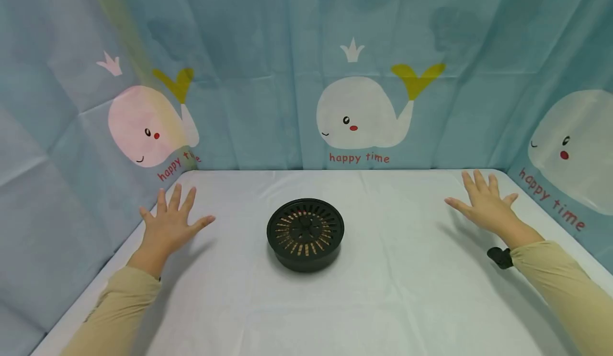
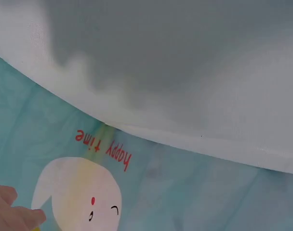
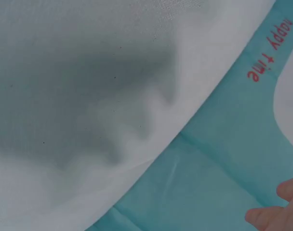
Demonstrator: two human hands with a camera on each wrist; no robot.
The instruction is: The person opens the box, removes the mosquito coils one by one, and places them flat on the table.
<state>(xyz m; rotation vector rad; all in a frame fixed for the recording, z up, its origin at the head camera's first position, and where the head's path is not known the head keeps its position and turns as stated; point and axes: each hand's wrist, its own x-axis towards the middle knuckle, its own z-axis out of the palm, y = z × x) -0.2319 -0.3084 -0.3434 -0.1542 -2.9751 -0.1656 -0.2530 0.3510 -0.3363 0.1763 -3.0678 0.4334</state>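
A round black container with a slotted lid (image 1: 305, 233) sits in the middle of the white table (image 1: 383, 303). My left hand (image 1: 171, 223) hovers over the table to its left, fingers spread and holding nothing. Far to the right, my right hand (image 1: 483, 203) is spread the same way, also empty. Neither hand touches the container. In the left wrist view only fingertips (image 2: 14, 214) show at the bottom left corner. The right wrist view shows fingertips (image 3: 276, 211) at the bottom right corner, with the hand's shadow on the cloth.
Blue fabric walls with white whale prints (image 1: 359, 114) and "happy time" lettering close in the table at the back and both sides. A small black device (image 1: 500, 257) is strapped at my right wrist. Both arms wear beige sleeves (image 1: 119, 313).
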